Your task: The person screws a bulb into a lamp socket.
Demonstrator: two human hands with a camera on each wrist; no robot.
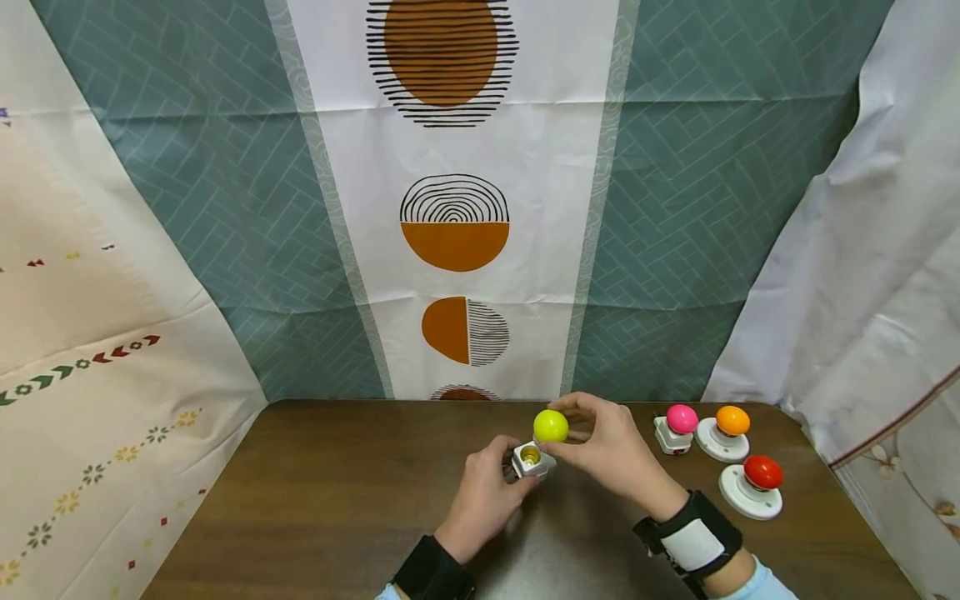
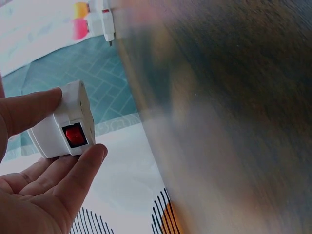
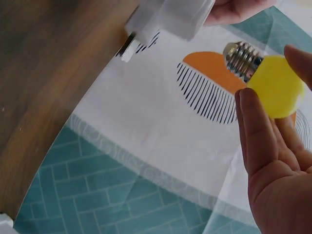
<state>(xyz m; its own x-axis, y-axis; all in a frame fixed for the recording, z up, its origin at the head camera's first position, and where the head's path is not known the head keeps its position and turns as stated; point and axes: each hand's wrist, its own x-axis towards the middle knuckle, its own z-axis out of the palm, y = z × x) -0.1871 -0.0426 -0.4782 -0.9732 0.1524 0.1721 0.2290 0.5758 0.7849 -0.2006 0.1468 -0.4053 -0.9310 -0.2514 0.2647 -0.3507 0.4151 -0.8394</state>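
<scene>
My left hand (image 1: 483, 493) grips a white bulb socket (image 1: 532, 459), its brass-coloured opening facing up. In the left wrist view, a red rocker switch (image 2: 74, 135) shows on the side of that socket, with thumb and fingers on either side of it. Between the thumb and fingers of my right hand (image 1: 611, 446) is a yellow light bulb (image 1: 551, 426). The right wrist view shows the bulb's bare metal screw thread (image 3: 242, 60), apart from the socket and angled toward it. Both hands are raised over the brown table (image 1: 337, 500).
Toward the table's right side stand a pink bulb (image 1: 682, 419) in a square white socket, an orange bulb (image 1: 732, 421) on a round white base and a red bulb (image 1: 763, 472) on another round base. A patterned cloth (image 1: 465, 142) hangs behind the table.
</scene>
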